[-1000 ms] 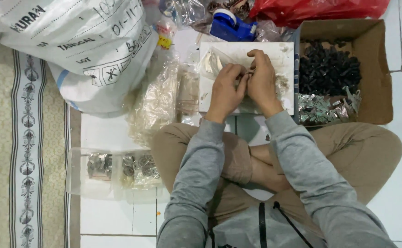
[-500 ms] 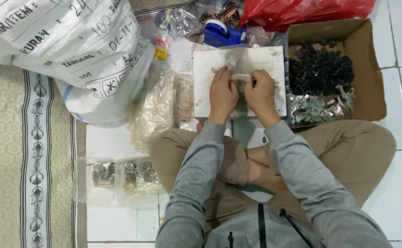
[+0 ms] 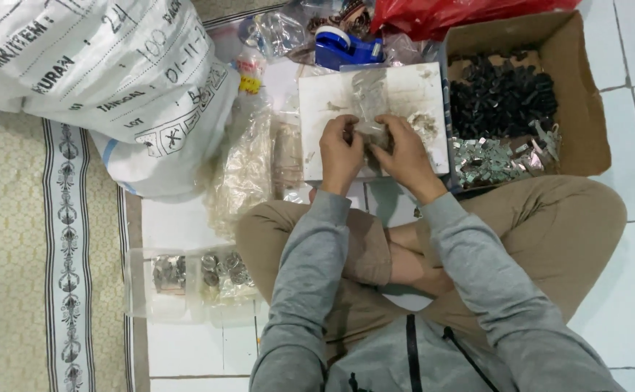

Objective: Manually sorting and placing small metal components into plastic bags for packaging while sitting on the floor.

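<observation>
I sit cross-legged on a white tiled floor, in grey sleeves. My left hand (image 3: 340, 151) and my right hand (image 3: 403, 152) meet over a white board (image 3: 319, 98) and both pinch a small clear plastic bag (image 3: 367, 101) that stands up between the fingers. The bag seems to hold small metal bits, though its contents are hard to make out. Loose silvery pieces (image 3: 426, 123) lie on the board just right of my right hand.
A cardboard box (image 3: 586, 94) at right holds black parts (image 3: 502, 98) and shiny metal clips (image 3: 491, 160). A large white sack (image 3: 107, 80) fills the upper left. A blue tape dispenser (image 3: 346, 47), clear bags (image 3: 248, 167), a clear compartment tray (image 3: 186, 279) and a patterned mat (image 3: 41, 254) surround me.
The view has shifted slightly, so everything sits lower and to the right in frame. Both hands stayed together on the small bag over the board, fingers working at it.
</observation>
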